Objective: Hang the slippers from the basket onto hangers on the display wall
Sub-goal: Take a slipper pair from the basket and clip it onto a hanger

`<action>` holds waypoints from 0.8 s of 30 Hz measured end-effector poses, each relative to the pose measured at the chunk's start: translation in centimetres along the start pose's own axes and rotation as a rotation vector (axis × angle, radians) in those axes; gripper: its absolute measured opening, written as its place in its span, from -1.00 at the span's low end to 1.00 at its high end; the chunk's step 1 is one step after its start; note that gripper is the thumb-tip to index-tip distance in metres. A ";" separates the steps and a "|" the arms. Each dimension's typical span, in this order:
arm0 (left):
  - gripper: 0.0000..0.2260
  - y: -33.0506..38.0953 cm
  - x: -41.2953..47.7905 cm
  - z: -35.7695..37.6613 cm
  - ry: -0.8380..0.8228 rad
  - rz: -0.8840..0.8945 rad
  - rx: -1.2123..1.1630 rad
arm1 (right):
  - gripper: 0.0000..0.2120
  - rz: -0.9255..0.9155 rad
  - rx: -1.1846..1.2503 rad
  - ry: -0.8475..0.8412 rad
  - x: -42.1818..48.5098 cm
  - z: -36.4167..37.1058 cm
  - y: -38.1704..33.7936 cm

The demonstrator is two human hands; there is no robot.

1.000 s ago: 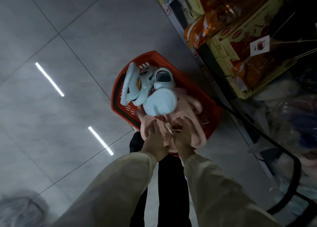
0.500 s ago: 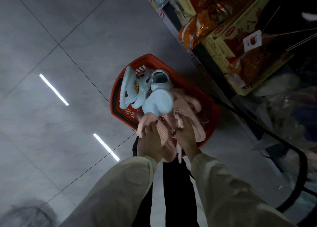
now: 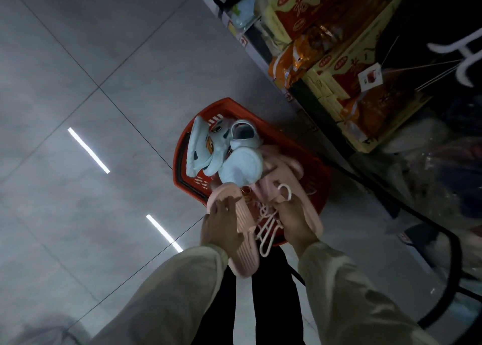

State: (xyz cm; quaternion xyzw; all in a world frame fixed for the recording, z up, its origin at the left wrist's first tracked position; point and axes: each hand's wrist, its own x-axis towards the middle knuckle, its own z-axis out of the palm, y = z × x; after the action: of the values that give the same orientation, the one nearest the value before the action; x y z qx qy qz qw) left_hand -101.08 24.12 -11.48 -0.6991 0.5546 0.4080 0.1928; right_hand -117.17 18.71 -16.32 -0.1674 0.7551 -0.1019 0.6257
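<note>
The person stands over the red basket, which sits on the tiled floor beside a stocked shelf; both hands are just above its near end. The left hand holds a pink slipper sole-up, its fingers slightly spread over the ridged sole and curled at the edge. The right hand grips the second pink slipper, its fingers bent round the slipper's edge; whether they also pinch the pink hanger between the two slippers cannot be told. The hanger's hook points up toward the basket.

The chief risk is the hanger itself; it looks only loosely seated between the pair, so pulling the slippers apart or tilting them could let it slide out and drop to the floor or into the basket. More pink slippers and the pale blue slippers are heaped high in the basket, the blue ones touching the pile just behind the lifted pair; a hook or strap catching there would likely drag one over the rim. The thin metal prongs are well apart from the hands, up and to the right; carrying the pair that far with the hook facing away probably calls for a turn of the wrist, and a one-handed regrip during that turn is where a slipper seems most likely to slip off.
</note>
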 end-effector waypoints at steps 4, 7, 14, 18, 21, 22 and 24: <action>-0.22 0.1 -1.2 -1.5 -0.014 0.037 0.108 | -0.82 -0.020 0.030 -0.019 -3.6 -1.6 -0.6; -0.21 0.6 -2.8 -3.2 -0.006 0.072 0.181 | -0.83 -0.051 0.094 -0.085 -6.8 -2.9 -1.7; -0.25 2.7 -8.2 -9.2 0.076 0.037 0.133 | -0.76 -0.138 0.159 -0.136 -15.1 -6.0 -5.4; -0.20 4.0 -11.8 -13.7 0.067 0.081 -0.076 | -0.65 -0.121 0.203 -0.222 -20.7 -7.6 -9.1; -0.19 5.6 -14.7 -17.5 0.108 0.130 -0.143 | -0.65 -0.095 0.226 -0.320 -24.9 -8.6 -11.9; -0.19 6.2 -15.6 -18.8 0.132 0.147 -0.140 | -0.61 -0.107 0.226 -0.339 -26.1 -8.8 -12.8; -0.14 7.4 -17.2 -21.2 0.187 0.183 -0.133 | -0.56 -0.157 0.235 -0.373 -28.2 -9.4 -14.7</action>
State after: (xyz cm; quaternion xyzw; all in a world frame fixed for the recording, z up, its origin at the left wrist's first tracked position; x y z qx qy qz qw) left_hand -101.37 17.16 15.94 -0.6918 0.6034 0.3927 0.0555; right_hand -120.00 15.35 16.56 -0.1676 0.5939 -0.2048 0.7597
